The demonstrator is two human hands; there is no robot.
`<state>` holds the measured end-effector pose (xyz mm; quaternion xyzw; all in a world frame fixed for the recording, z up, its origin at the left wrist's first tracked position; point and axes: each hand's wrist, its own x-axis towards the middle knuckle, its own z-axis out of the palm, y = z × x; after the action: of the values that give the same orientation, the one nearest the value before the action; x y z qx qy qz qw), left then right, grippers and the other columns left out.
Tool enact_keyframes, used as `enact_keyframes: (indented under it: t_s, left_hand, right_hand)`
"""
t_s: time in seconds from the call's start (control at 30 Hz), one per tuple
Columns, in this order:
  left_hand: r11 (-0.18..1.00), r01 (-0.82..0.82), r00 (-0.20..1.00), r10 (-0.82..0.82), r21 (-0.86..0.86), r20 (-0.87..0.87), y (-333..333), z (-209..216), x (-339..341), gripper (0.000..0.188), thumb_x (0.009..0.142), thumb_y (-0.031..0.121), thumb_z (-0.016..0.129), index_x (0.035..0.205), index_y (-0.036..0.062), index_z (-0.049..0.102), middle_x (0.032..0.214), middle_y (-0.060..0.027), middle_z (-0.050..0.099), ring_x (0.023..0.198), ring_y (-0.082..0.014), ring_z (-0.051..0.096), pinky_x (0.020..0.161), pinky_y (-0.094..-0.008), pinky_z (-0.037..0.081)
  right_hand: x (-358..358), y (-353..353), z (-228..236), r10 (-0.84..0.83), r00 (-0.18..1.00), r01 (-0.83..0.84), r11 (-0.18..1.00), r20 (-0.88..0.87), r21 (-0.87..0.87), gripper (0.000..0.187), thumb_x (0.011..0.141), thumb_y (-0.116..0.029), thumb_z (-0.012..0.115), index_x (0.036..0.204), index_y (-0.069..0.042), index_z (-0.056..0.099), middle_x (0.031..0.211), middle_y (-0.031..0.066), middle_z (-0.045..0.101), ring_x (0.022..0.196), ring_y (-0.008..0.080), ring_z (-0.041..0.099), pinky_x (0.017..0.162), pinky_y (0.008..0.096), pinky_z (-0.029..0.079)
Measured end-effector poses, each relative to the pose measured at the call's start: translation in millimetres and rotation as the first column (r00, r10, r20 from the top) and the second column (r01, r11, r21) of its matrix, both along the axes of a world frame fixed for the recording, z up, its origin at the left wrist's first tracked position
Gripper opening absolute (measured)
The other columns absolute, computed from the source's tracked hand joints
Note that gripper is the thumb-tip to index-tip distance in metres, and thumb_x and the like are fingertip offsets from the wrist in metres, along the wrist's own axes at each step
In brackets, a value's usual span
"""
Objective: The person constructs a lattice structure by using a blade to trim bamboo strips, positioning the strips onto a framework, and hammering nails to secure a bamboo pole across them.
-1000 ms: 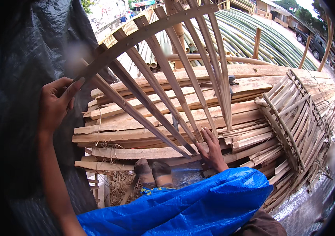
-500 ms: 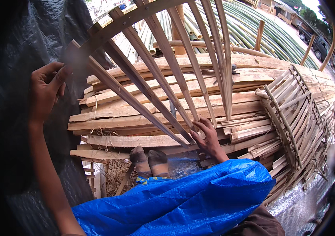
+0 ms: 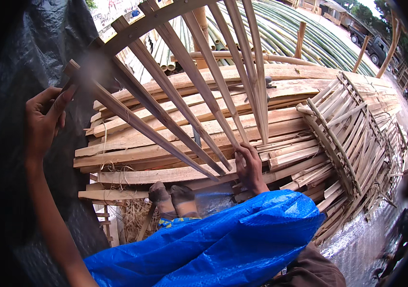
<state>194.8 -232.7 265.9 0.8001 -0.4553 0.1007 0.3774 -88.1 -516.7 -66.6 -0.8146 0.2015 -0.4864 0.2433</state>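
A panel of long, narrow wooden slats (image 3: 192, 74), joined by a curved crossbar (image 3: 153, 20), slants across the upper middle and fans out toward the left. My left hand (image 3: 43, 112) is raised beside the panel's left end, thumb and fingers pinched on the crossbar's end. A blurred smudge partly hides that spot. At the slats' lower ends, my right hand (image 3: 251, 168) has its fingers curled round the tip of one slat; its thumb is hard to see. Blue plastic sheeting (image 3: 204, 244) covers my lap and lies against my right wrist.
Sawn planks (image 3: 132, 150) lie stacked beneath the panel. To the right, another slatted panel (image 3: 335, 143) rests on piled strips. Green bamboo poles (image 3: 285, 28) stretch behind, with upright posts (image 3: 300, 40) before them. Black sheeting (image 3: 55, 43) hangs at left. My feet (image 3: 170, 193) are by the planks.
The whole scene has shifted slightly left in view. My right hand's fingers, more spread before, are now drawn together at a slat tip. My left hand keeps its pinch.
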Motion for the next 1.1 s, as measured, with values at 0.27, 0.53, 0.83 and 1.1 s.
enact_keyframes:
  t_s: [0.27, 0.53, 0.83, 1.1]
  left_hand:
    - [1.000, 0.000, 1.000, 0.000, -0.004, -0.028, 1, -1, -1, 0.028, 0.097, 0.034, 0.064, 0.091, 0.0078, 0.068, 0.052, 0.0076, 0.046, 0.040, 0.0020, 0.037, 0.037, -0.0185, 0.022]
    - [0.999, -0.027, 1.000, 0.027, 0.024, -0.004, 4, 3, 0, 0.027, 0.097, 0.034, 0.065, 0.093, 0.0076, 0.069, 0.054, 0.0078, 0.046, 0.043, 0.0024, 0.038, 0.038, -0.0181, 0.022]
    - [1.000, 0.012, 1.000, -0.013, -0.020, -0.024, 3, 0, 1, 0.027, 0.096, 0.033, 0.067, 0.093, 0.0062, 0.069, 0.053, 0.0075, 0.046, 0.042, 0.0023, 0.037, 0.038, -0.0184, 0.022]
    - [0.999, 0.038, 0.998, -0.039, -0.018, -0.055, 1, 1, -1, 0.028, 0.096, 0.033, 0.067, 0.094, 0.0053, 0.069, 0.053, 0.0068, 0.047, 0.042, 0.0022, 0.037, 0.039, -0.0187, 0.023]
  right_hand:
    - [-4, 4, 5, -0.073, 0.996, 0.056, 0.967, 0.059, 0.249, 0.035, 0.083, -0.012, 0.072, 0.114, -0.005, 0.059, 0.093, 0.0122, 0.062, 0.080, 0.0273, 0.062, 0.073, 0.0405, 0.051]
    - [-5, -34, 20, -0.170, 0.985, 0.167, 0.963, -0.006, 0.212, 0.044, 0.084, -0.018, 0.073, 0.124, -0.003, 0.060, 0.098, 0.0149, 0.057, 0.092, 0.0304, 0.057, 0.082, 0.0417, 0.048]
    - [3, -81, 42, -0.174, 0.981, 0.155, 0.968, 0.083, 0.199, 0.073, 0.076, -0.019, 0.083, 0.136, -0.002, 0.043, 0.106, 0.0158, 0.059, 0.102, 0.0268, 0.057, 0.089, 0.0406, 0.047]
    - [-15, -140, 55, 0.361, 0.933, -0.301, 0.755, 0.014, 0.583, 0.047, 0.073, -0.013, 0.088, 0.110, -0.002, 0.062, 0.097, 0.0060, 0.069, 0.090, 0.0128, 0.065, 0.082, 0.0293, 0.053]
